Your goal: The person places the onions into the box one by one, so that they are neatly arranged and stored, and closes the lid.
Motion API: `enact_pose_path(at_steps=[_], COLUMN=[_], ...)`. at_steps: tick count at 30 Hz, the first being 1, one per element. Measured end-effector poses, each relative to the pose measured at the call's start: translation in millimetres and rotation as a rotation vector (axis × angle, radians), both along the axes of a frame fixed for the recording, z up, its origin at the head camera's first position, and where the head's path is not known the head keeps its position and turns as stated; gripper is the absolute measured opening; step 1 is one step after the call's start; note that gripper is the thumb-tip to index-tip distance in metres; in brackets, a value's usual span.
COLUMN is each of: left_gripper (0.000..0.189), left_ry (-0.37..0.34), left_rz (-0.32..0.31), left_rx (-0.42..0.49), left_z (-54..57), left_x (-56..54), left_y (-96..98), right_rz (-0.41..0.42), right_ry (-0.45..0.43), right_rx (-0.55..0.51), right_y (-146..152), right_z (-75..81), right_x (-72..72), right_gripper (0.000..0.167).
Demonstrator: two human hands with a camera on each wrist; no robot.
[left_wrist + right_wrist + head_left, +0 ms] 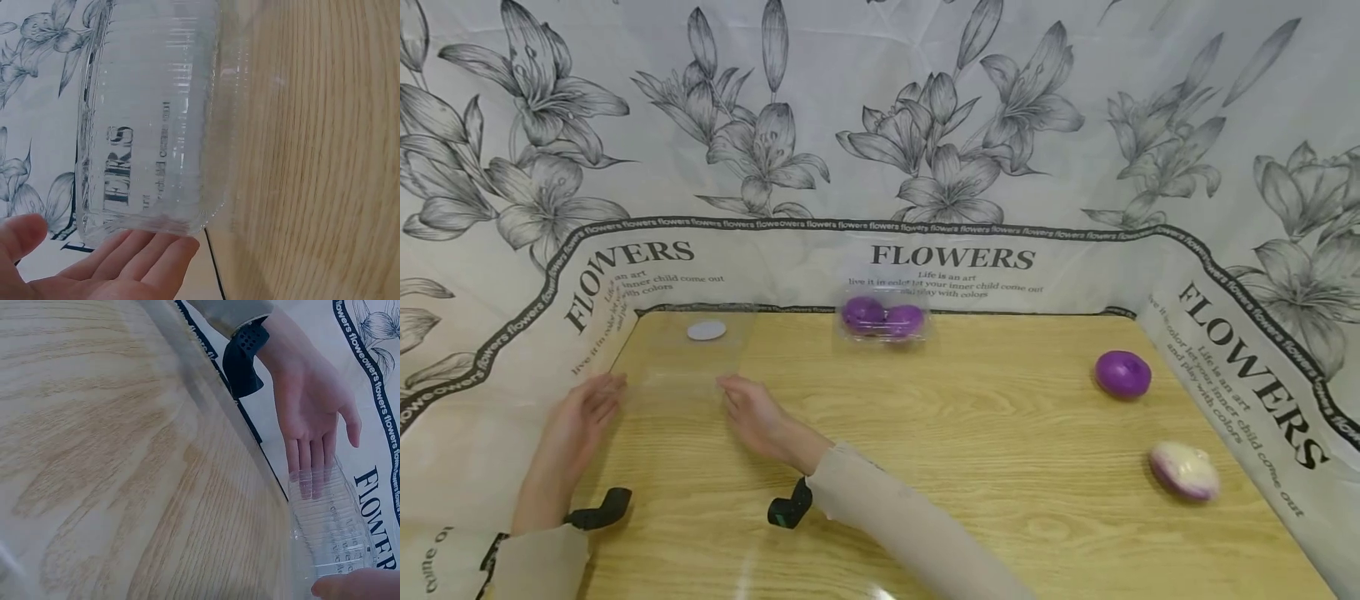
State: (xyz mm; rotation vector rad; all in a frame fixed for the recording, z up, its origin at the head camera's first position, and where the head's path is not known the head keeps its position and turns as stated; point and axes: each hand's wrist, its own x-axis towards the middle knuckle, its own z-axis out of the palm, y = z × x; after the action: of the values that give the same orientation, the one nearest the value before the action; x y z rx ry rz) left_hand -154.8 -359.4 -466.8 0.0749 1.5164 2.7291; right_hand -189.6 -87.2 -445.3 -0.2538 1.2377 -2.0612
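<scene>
Between the two hands: a clear, ribbed plastic container (147, 94), with a white oval patch (707, 331) at its far end; cloth print shows through its walls. Whether its base rests on the table is hard to tell.
Left hand (574, 425): at the container's left side, fingers straight and touching its wall, thumb spread apart.
Right hand (763, 417): at the container's near right corner, fingers extended; firm contact cannot be made out.
Second container: a clear plastic box (887, 337), right of the first container, holding two round purple onions (863, 315) side by side.
Loose onions: well to the container's right, a glossy purple onion (1122, 374); nearer the viewer, an onion of cream and purple (1184, 472).
Around the container: a yellowish wood-grain table (970, 417); white cloth (775, 267) printed with grey lilies and "FLOWERS" rises just behind and left.
In the way: a beige right sleeve (910, 517) crosses the table, nearer the viewer than the container.
</scene>
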Motion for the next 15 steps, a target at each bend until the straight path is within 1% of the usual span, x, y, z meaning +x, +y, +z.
enact_pose_path(at_steps=[3, 5, 7, 9, 11, 15], left_gripper=[0.036, 0.036, 0.035, 0.034, 0.034, 0.034], left_ry=[0.021, 0.030, 0.035, 0.029, 0.021, -0.003], left_rz=[-0.018, -0.025, -0.022, -0.020, -0.021, -0.045], left_rx=[-0.005, -0.035, -0.092, -0.181, -0.260, -0.401], left_z=[0.0, -0.5, -0.8, -1.2, -1.5, -1.7], left_x=[7.4, 12.4, 16.9, 20.8, 24.9, 35.3], left_y=[0.2, 0.4, 1.1, 2.0, 3.0, 5.4], right_rz=[0.022, 0.032, 0.036, 0.030, 0.026, 0.023], right_ry=[0.010, 0.021, 0.026, 0.018, 0.011, -0.015], right_rx=[0.003, -0.004, -0.011, -0.021, -0.022, -0.038], right_y=[7, 13, 20, 27, 35, 51], right_z=[-1.2, -1.8, -2.4, -2.6, -2.2, -0.4], right_x=[5.1, 10.4, 16.7, 24.4, 32.2, 46.4], right_gripper=[0.081, 0.077, 0.074, 0.072, 0.072, 0.075])
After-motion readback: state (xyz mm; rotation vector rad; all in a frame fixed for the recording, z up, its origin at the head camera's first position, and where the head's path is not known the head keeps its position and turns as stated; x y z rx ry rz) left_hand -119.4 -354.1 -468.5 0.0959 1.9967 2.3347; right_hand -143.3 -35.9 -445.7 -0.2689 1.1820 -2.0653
